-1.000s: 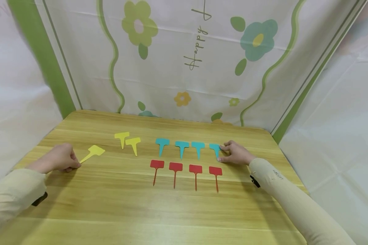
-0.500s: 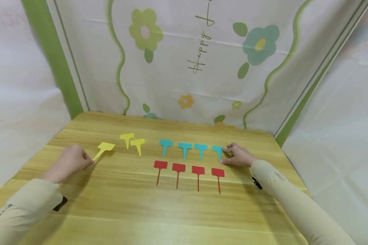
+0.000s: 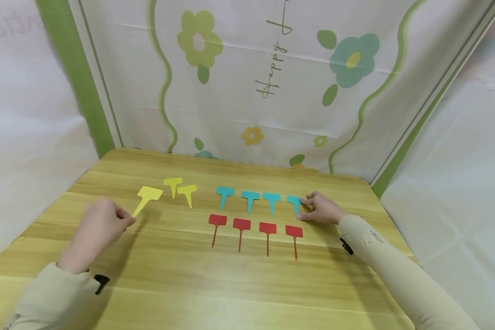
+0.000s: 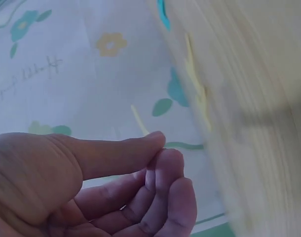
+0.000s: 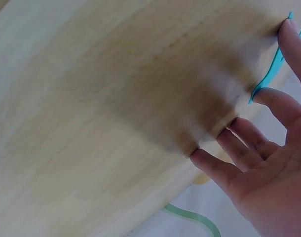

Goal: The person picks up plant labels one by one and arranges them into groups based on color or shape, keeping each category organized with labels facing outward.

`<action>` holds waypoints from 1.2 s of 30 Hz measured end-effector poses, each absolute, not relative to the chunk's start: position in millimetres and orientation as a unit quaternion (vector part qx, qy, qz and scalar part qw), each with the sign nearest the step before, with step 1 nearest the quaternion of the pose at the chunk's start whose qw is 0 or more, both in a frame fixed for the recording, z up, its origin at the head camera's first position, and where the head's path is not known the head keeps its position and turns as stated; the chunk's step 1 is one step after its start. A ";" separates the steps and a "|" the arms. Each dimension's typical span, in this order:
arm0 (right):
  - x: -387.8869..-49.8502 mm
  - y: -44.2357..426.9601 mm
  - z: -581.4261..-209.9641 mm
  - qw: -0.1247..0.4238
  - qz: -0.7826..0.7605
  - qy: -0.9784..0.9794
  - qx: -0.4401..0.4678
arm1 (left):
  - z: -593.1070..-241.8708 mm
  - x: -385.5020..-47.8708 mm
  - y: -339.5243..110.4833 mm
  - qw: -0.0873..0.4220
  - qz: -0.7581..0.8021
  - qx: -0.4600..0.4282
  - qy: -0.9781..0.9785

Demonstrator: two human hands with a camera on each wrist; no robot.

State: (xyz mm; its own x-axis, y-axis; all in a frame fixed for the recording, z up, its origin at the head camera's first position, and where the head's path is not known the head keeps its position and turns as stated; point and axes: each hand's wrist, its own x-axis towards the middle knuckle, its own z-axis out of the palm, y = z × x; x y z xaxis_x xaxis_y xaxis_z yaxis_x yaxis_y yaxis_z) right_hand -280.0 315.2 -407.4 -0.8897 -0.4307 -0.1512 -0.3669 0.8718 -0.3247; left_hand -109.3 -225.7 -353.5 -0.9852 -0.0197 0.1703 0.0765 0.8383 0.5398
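Note:
My left hand [image 3: 103, 231] pinches the narrow end of a yellow T-shaped plant label [image 3: 149, 194] between thumb and fingertips. That label is raised above the table, its broad head pointing away; in the left wrist view only a thin yellow edge [image 4: 138, 120] shows past the thumb. On the right, my right hand [image 3: 322, 208] holds the rightmost blue plant label [image 3: 294, 201] where it lies, thumb at the tip and index finger at the head. Its other fingertips [image 5: 202, 157] touch the table. Two yellow labels [image 3: 188, 190] lie to the right of the raised one.
Several blue labels [image 3: 250, 196] form a row on the wooden table [image 3: 231, 288]. In front of them lies a row of several red labels [image 3: 241, 224] with thin stems. A flowered white curtain [image 3: 227, 91] stands behind the table's back edge.
My left hand has moved right and away from me, carrying the yellow plant label up and nearer the two lying ones. The right hand stays at the blue label. The head view has shifted slightly.

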 end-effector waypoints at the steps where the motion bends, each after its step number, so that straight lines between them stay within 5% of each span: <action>1: -279.9 315.5 -407.4 0.110 -0.146 0.961 -0.209 | -353.0 -105.8 -221.3 0.092 -0.283 -0.015 -0.955; 10: -279.2 320.6 -407.3 0.109 -0.146 0.962 -0.205 | -354.9 -67.3 -169.6 0.090 -0.296 0.052 -0.949; 22: -282.2 322.4 -412.2 0.111 -0.151 0.961 -0.204 | -376.4 -36.8 -88.4 0.014 -0.371 0.104 -0.923; 36: -281.8 317.2 -408.9 0.112 -0.152 0.961 -0.201 | -390.6 -32.1 -67.4 0.007 -0.345 0.088 -0.934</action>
State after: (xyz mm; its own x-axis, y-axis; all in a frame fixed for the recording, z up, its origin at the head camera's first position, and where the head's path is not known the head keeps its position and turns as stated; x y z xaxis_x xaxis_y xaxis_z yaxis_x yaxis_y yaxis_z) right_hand -281.8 317.2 -408.9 -0.8937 -0.4214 -0.1540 -0.3532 0.8725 -0.3377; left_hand -32.1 -67.4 -390.6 -0.9844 -0.1694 -0.0478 -0.1598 0.7465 0.6459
